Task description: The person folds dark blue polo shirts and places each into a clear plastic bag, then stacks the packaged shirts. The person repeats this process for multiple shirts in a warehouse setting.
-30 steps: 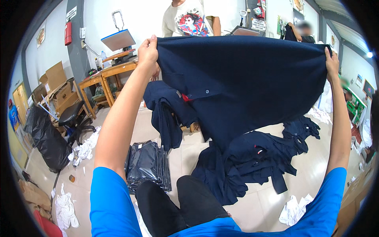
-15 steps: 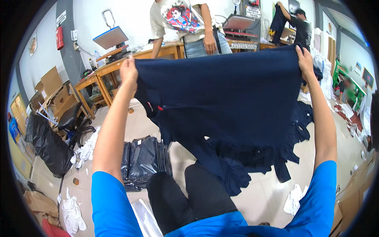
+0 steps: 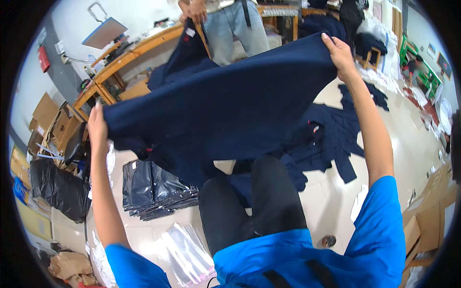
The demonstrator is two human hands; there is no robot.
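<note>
A dark navy shirt [image 3: 225, 105] is stretched out in front of me above my knees, its far edge slanting up to the right. My left hand [image 3: 98, 127] is closed on its left corner. The upper right corner is pinched in my right hand [image 3: 342, 56], thumb on top. The shirt's lower part hangs in folds, with a bit of red at the left. Beneath and to the right, more navy shirts [image 3: 331, 129] lie heaped on the floor. A stack of dark garments in shiny plastic [image 3: 153, 187] stands left of my legs, near clear plastic bags [image 3: 187, 252].
Across from me a co-worker's hands [image 3: 193, 9] hold another navy garment [image 3: 177, 67]. Wooden tables [image 3: 139, 53] with a heat press [image 3: 104, 32] line the back. A black sack [image 3: 60, 192] and open cartons [image 3: 57, 125] stand left; cardboard [image 3: 430, 211] is at right.
The held shirt has tilted, its left corner swinging down and left, its right corner moving left and up. My view has tipped downward. The co-worker opposite now holds a navy garment.
</note>
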